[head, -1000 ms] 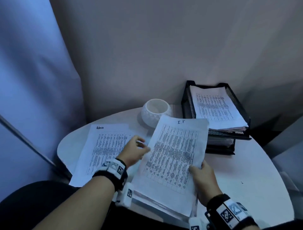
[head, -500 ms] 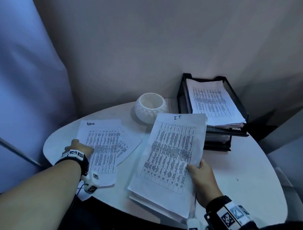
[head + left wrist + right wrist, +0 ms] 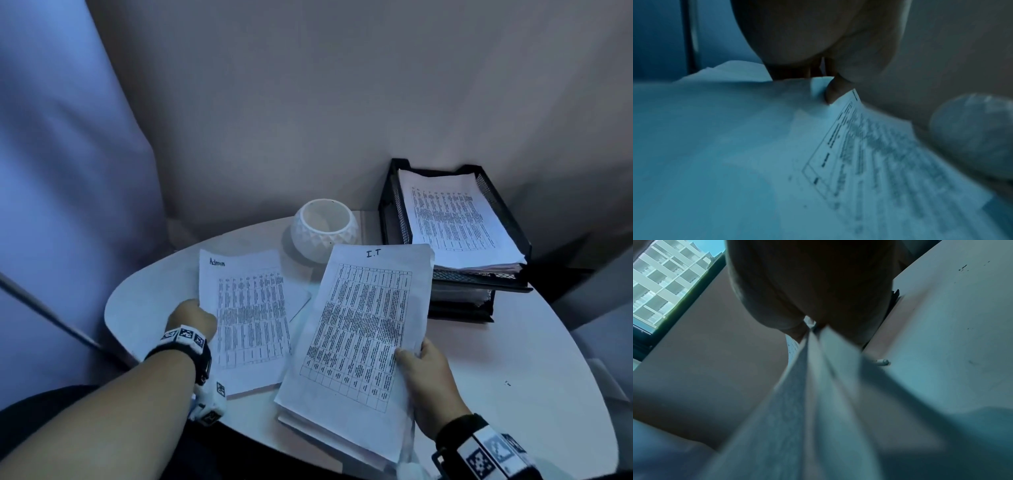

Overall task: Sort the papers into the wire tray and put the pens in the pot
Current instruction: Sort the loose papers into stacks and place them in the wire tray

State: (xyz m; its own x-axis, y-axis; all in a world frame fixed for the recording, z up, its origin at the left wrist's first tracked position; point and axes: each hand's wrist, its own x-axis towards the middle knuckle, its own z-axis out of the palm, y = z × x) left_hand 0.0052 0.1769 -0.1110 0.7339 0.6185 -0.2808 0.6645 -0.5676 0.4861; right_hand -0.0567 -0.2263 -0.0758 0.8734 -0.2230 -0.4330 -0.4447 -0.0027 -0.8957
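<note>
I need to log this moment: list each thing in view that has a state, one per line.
Left hand: grips the Admin stack's left edge.
Right hand: grips the I.T stack's right edge.
White printed Admin paper stack: partly lifted off the table.
White printed I.T paper stack: raised, tilted.
White faceted ceramic pot: upright, no pens visible.
Black wire mesh tray: top tier holds papers.

Dim corner, round white table [image 3: 513,359]

Matt printed paper sheets [image 3: 363,329], a black metal-mesh tray [image 3: 397,202], a faceted matt white pot [image 3: 323,228], a smooth pale table [image 3: 513,359].
</note>
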